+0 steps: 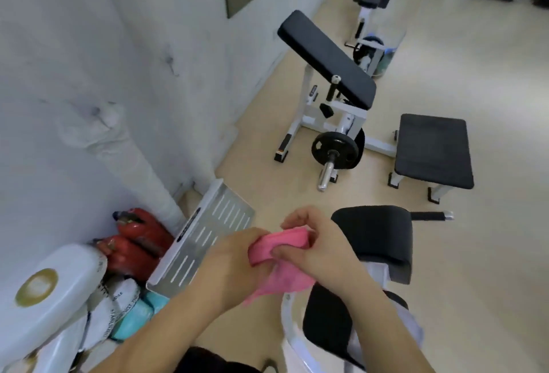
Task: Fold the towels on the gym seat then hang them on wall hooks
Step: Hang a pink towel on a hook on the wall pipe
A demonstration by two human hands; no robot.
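A pink towel (280, 259) is bunched and partly folded in the air between both hands, its loose end hanging down toward the lower left. My left hand (234, 256) grips the towel's left side. My right hand (312, 242) pinches the folded upper edge with thumb and fingers. Just right of and below the hands stands the black padded gym seat (383, 239) on a white frame, with a lower black pad (323, 322) beneath my right forearm. No wall hooks are visible on the white wall (104, 60).
A white slotted metal plate (205, 233) leans by the wall beside red extinguishers (136, 242) and white bags (118, 307). Ahead stand a preacher-curl bench (326, 57) with a weight plate (334, 149) and a flat black bench (433, 149). Beige floor stretches to the right.
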